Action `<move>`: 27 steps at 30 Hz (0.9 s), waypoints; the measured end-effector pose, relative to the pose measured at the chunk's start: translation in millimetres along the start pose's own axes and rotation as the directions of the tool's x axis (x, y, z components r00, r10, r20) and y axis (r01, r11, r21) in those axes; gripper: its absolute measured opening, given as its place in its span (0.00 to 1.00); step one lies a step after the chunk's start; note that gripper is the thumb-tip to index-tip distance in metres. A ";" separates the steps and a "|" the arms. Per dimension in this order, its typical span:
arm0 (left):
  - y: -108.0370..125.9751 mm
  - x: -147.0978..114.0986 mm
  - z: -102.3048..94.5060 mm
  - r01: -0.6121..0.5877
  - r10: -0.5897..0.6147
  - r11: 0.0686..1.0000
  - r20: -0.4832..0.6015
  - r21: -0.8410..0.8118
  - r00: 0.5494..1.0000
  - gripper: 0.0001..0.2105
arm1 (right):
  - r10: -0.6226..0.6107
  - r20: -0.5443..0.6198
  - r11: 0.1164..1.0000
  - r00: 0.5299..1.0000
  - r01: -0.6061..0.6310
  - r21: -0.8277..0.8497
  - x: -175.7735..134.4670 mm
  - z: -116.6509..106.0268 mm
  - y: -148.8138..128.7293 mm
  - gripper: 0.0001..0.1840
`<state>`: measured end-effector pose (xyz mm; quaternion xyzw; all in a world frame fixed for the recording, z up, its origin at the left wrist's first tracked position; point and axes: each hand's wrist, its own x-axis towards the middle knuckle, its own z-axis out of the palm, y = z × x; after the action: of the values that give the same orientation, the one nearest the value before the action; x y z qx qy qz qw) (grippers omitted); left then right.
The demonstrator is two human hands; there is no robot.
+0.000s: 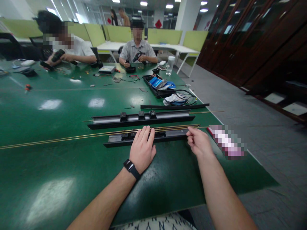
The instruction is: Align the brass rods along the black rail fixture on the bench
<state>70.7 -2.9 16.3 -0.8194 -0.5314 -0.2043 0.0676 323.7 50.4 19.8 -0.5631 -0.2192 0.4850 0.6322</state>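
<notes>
My left hand (143,147) lies with fingers stretched out over several long thin brass-coloured rods (96,135). Beneath the rods sits a black rail (176,134) with a grey inner channel and dark blocks, partly hidden by that hand. At the rail's right end, my right hand (199,140) is closed, thumb and forefinger pinched on a thin rod among the bundle. Just behind lies a second black rail (168,119), parallel to the first, with three dark blocks (141,115) in its channel and a thin rod showing at its ends.
A narrow black strip (175,106) lies farther back, near a black tray (158,93) and white-and-blue gloves (178,98). A blurred pink item (226,142) is by the right edge. Across the green table (59,169), two people hold dark power tools; a clear bottle (170,65) stands there.
</notes>
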 end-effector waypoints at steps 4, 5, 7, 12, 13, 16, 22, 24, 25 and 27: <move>-0.1 -0.3 0.3 0.001 -0.001 1.000 0.005 0.000 1.000 0.31 | -0.008 -0.008 1.000 1.000 0.008 -0.001 -1.5 1.7 -1.0 0.19; 0.0 -0.4 0.1 0.000 0.000 1.000 0.004 -0.002 1.000 0.31 | -0.012 -0.010 1.000 1.000 0.012 -0.001 -1.6 1.8 -0.9 0.20; 0.0 -0.6 -0.4 -0.001 0.001 1.000 -0.001 -0.005 1.000 0.31 | -0.019 -0.017 1.000 1.000 0.019 0.000 -1.2 1.8 -0.4 0.21; -0.5 -0.5 0.3 -0.007 0.007 1.000 -0.001 -0.001 1.000 0.31 | -0.036 -0.046 0.999 0.998 0.036 -0.001 -0.7 2.0 0.3 0.21; -0.6 -0.4 0.7 -0.006 0.006 1.000 -0.001 -0.002 1.000 0.31 | -0.037 -0.050 0.999 0.998 0.037 -0.004 -1.0 2.1 0.1 0.21; -0.8 -0.4 1.8 -0.005 0.004 1.000 -0.010 -0.007 1.000 0.30 | -0.025 -0.051 0.999 0.998 0.024 -0.020 -1.9 2.0 -0.5 0.20; -1.0 0.0 1.1 -0.006 0.006 1.000 -0.014 -0.006 1.000 0.30 | -0.013 -0.026 0.999 1.000 0.012 -0.039 -1.6 -0.2 1.5 0.16; -1.0 0.3 0.9 -0.005 0.005 1.000 -0.013 -0.006 1.000 0.30 | -0.005 0.000 0.999 1.000 0.005 -0.033 -1.5 -0.9 2.2 0.16; -1.0 0.4 0.9 -0.005 0.005 1.000 -0.013 -0.007 1.000 0.30 | 0.000 0.010 1.000 1.000 0.000 -0.027 -1.5 -1.1 2.3 0.16; -1.0 0.5 0.9 -0.007 0.007 1.000 -0.013 -0.010 1.000 0.30 | 0.020 0.015 1.000 1.000 -0.020 -0.013 -1.9 -1.0 1.5 0.15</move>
<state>70.3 -1.8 15.6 -0.8202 -0.5272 -0.2119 0.0674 323.1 48.1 18.7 -0.5656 -0.2215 0.4940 0.6221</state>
